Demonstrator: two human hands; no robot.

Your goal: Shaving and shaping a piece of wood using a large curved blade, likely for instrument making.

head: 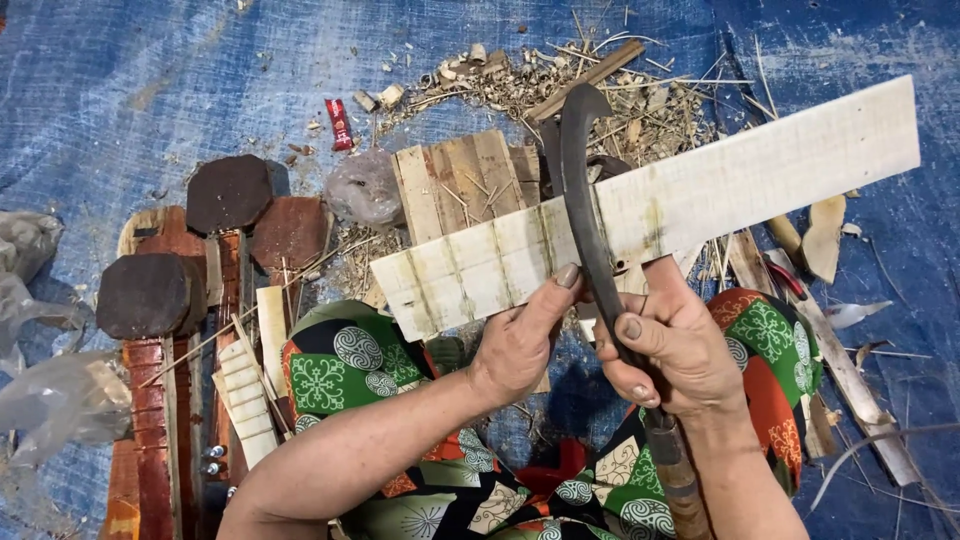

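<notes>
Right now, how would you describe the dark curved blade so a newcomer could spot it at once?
Start at the long pale wooden slat slanting across the blue tarp. The dark curved metal blade crosses over its middle, gripped by the right hand, while the left hand steadies the slat. It is the only black, hooked tool among pale wood.
</notes>
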